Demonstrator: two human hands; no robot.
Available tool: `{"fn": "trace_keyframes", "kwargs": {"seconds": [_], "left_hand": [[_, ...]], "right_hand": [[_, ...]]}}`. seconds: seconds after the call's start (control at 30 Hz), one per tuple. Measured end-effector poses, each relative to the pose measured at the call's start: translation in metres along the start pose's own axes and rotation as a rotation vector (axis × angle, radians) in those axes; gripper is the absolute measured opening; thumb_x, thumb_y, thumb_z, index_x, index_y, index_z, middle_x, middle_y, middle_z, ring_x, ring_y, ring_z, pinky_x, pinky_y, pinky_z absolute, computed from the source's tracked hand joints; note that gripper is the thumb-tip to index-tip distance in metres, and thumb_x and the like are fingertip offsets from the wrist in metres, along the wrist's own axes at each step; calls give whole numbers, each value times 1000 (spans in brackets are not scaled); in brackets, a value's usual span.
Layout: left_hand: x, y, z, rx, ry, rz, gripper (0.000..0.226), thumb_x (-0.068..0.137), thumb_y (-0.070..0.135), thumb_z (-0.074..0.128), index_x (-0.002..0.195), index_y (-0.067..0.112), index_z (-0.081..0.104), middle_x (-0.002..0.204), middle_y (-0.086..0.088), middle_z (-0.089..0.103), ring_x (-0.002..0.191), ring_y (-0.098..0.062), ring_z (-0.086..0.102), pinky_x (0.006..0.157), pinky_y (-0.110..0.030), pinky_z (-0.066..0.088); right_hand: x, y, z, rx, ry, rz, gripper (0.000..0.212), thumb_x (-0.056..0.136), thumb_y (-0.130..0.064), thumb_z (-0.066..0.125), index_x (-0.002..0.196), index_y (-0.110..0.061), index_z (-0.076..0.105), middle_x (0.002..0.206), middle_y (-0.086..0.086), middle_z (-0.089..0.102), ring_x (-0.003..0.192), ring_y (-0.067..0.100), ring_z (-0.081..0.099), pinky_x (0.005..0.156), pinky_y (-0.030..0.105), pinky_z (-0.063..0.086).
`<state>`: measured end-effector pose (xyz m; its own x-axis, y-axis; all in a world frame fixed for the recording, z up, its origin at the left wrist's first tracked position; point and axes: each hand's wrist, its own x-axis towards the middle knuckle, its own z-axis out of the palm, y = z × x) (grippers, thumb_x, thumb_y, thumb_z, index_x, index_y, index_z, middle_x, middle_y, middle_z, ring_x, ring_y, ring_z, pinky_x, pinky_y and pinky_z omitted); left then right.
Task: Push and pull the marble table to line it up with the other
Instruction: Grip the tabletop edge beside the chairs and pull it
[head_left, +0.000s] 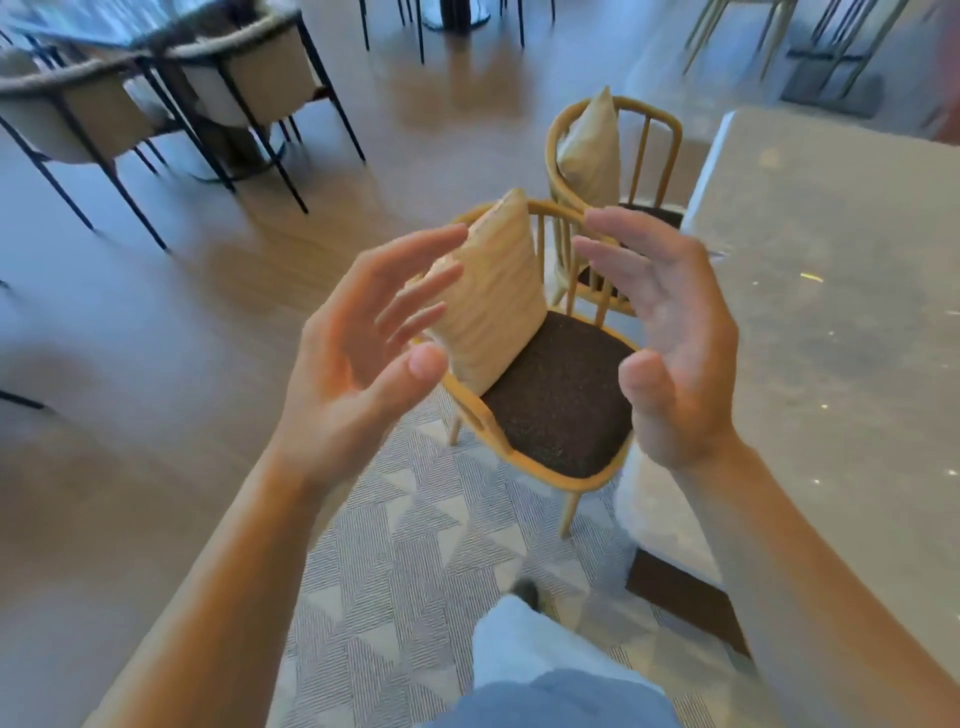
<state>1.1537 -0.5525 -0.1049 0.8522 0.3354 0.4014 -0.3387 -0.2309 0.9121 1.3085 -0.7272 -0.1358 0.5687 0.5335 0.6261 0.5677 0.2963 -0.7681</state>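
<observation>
A pale grey marble table (841, 291) fills the right side of the view, its long edge running from near me toward the back. My left hand (363, 353) and my right hand (670, 338) are raised in front of me, palms facing each other, fingers spread, holding nothing. Neither hand touches the table; my right hand hovers just left of its edge. A second table to line up with is not clearly in view.
Two yellow wooden chairs with dark seats and striped cushions, one near (550, 395) and one farther (613, 156), stand along the table's left edge. A patterned rug (415, 561) lies underfoot. Beige chairs with black legs (156, 93) stand at the back left on a wood floor.
</observation>
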Motion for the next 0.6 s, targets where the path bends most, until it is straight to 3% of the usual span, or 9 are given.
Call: {"fn": "trace_keyframes", "kwargs": {"seconds": [0.17,0.4,0.6], "left_hand": [[80,-21,-69,9,-43,18,66,90,74,71,145,41,57,159,8,60,149,-27,59,119,-49,52],[183,-86,-138,-81,-134,64,67,90,74,70,145,37,57,157,5,62,148,-30,61,117,-47,52],[291,-153,-188,-244,-417,45,65,93,70,70,145,33,58,153,5,66,146,-29,62,116,-42,53]], "right_hand": [[82,38,47,-3,9,31,94,93,-82,50,146,-5,45,149,21,54,137,35,62,118,49,48],[159,93,85,-130,102,76,94,92,-85,47,147,-9,46,151,21,56,138,36,63,115,61,49],[197,130,132,-308,354,141,89,93,-83,47,148,-13,48,150,7,57,139,26,63,117,46,49]]}}
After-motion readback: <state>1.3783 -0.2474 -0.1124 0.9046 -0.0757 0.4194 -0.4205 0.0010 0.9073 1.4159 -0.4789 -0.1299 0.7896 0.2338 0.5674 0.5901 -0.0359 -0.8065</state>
